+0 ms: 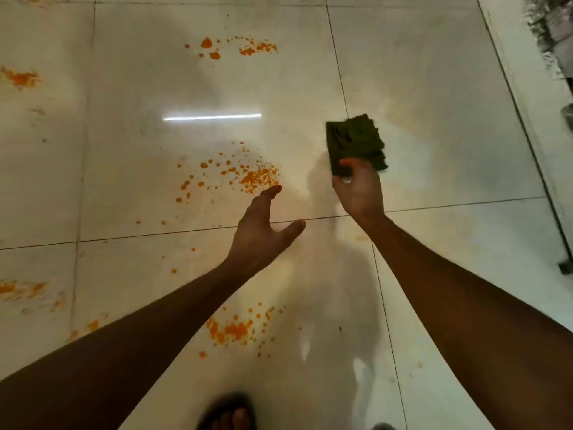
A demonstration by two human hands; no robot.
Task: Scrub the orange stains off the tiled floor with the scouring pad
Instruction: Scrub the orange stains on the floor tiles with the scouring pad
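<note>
Tiled floor (pixel 434 88) still spattered with orange stains (pixel 257 178); my right hand (pixel 359 190) pinches the scouring pad (pixel 355 141) aloft, left hand (pixel 263 231) spread empty, so I'd press flat, scrub small circles.

Dim, soft blur; floor (pixel 434 88) glare.

Left hand (pixel 263 234) spread empty; right hand (pixel 359 190) pinching, arms extended.

scouring pad (pixel 355 144): near edge hidden behind the right hand's (pixel 359 189) fingers
foot (pixel 229 412): blurred, cut off by bottom edge
dark object (pixel 547 29): far right of pad, blurred, unidentifiable
</note>
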